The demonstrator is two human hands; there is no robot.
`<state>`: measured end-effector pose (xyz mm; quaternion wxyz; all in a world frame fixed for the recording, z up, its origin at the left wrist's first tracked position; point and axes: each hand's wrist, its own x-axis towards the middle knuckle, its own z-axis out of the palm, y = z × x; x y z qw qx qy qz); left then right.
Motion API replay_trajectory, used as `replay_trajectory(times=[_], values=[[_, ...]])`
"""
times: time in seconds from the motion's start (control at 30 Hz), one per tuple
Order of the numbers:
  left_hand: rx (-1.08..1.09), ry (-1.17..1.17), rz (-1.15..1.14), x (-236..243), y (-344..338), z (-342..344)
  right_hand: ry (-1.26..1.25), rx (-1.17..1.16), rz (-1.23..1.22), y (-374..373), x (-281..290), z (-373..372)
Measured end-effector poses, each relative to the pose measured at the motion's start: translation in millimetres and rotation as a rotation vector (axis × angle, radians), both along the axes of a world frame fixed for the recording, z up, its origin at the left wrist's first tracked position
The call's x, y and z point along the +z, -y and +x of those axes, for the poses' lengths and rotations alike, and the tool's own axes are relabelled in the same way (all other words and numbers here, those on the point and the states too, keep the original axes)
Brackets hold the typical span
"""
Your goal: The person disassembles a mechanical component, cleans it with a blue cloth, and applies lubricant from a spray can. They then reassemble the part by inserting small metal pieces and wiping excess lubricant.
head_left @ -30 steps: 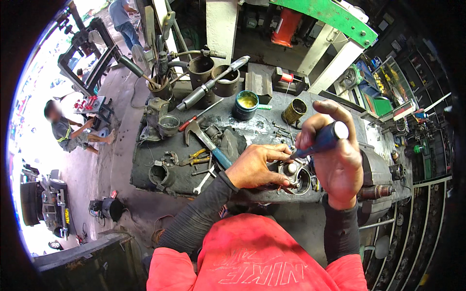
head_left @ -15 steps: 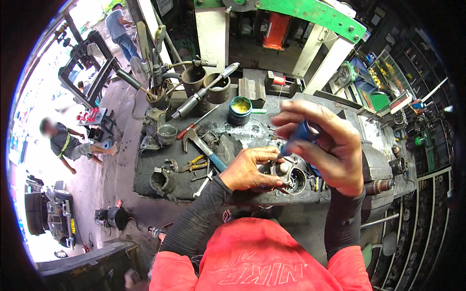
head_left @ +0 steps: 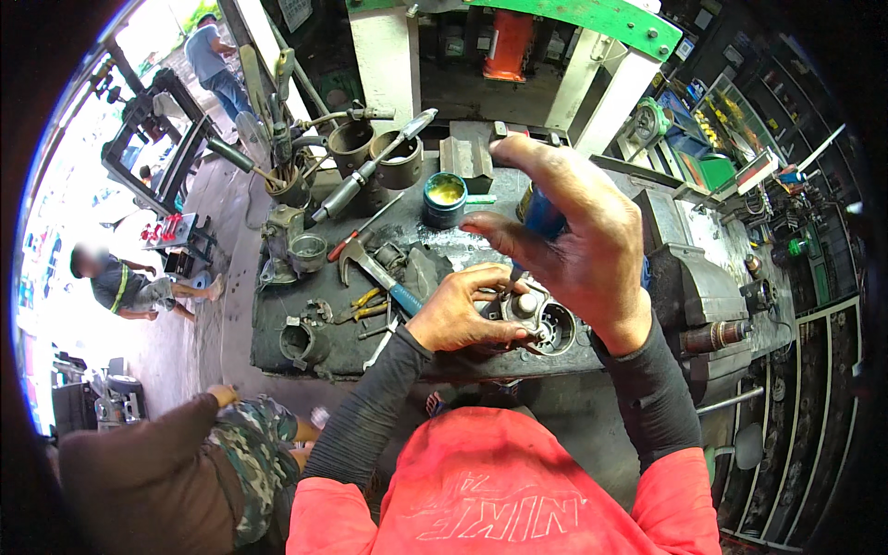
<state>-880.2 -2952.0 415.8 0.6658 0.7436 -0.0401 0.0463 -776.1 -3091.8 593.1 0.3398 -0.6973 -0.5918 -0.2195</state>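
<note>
My left hand (head_left: 455, 313) is closed on a cast metal housing (head_left: 520, 310) at the bench's near edge. The housing has a rounded cap and a round open bore beside it. A blue-handled tool (head_left: 544, 215), apparently a screwdriver, stands over the housing. Its dark lower end comes down by my left fingertips. Around the handle, my right hand (head_left: 587, 227) has its thumb and forefinger spread wide. My other right fingers are hidden behind the palm. A claw hammer (head_left: 377, 279) with a blue handle and yellow-handled pliers (head_left: 370, 303) lie left of my left hand.
An open tub of yellowish grease (head_left: 445, 194) stands beyond my hands. Metal cups (head_left: 398, 166), a red-handled screwdriver (head_left: 347, 242) and a hollow metal cylinder (head_left: 301, 342) are on the left. A heavy block (head_left: 703, 296) sits at right. A person in camouflage shorts (head_left: 254, 462) is close at lower left.
My right thumb and forefinger have spread apart, and the hand has shifted left over the blue-handled tool. My left hand keeps the housing. A person has come into view at lower left.
</note>
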Motion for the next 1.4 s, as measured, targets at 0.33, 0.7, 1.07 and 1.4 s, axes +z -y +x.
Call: replay_trajectory(times=[0.33, 0.7, 1.07, 1.4], values=[[-0.028, 0.004, -0.044, -5.1, 0.0, 2.2, -0.041, -0.063, -0.011, 2.5, -11.1, 1.7], [-0.020, -0.005, -0.070, -11.7, 0.1, 3.4, 0.038, -0.128, 0.073, -2.4, -8.7, -13.9], [-0.080, -0.165, -0.205, -13.3, 0.4, 2.8, -0.023, -0.055, -0.068, 10.5, 12.1, -15.3], [0.015, -0.121, -0.235, -12.4, 5.9, 0.8, -0.204, -0.006, 0.053, 7.6, -14.4, -3.4]])
